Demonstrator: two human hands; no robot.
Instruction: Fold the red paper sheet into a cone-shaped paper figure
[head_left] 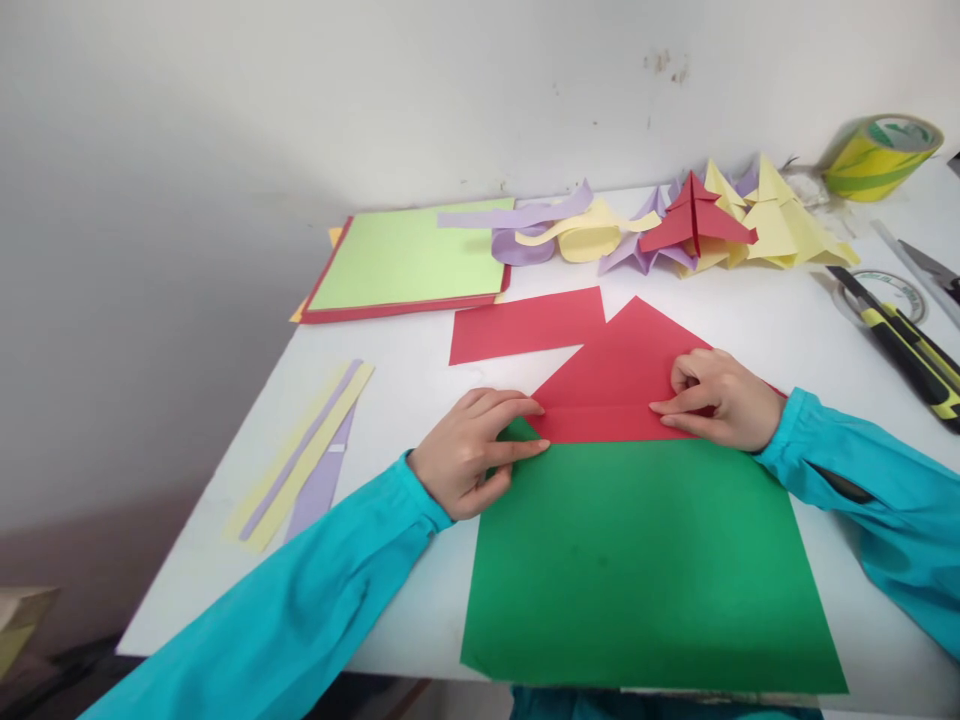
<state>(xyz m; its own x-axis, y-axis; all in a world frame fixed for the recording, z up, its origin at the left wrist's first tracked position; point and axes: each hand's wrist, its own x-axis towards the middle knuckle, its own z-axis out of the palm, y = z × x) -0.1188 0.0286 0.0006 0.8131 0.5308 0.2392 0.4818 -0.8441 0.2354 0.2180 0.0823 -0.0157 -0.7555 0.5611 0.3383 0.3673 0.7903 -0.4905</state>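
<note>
A folded sheet of red paper (630,350) lies with a pointed top and a band folded along its lower edge. It overlaps the far part of a large green sheet (652,560). My left hand (480,450) holds the left corner of the red paper, with fingertips on the folded band. Toward the band's right side, my right hand (724,395) has its thumb and fingers closed together on the paper; its other fingers are curled. The red paper's right corner is partly hidden behind that hand.
A red strip (525,325) lies beyond my hands. Stacked coloured sheets (412,255) are at the back left, beside curled paper strips (592,235) and folded paper planes (697,220). Yellow tape (881,160) and a box cutter (904,345) are at right; narrow strips (315,450) at left.
</note>
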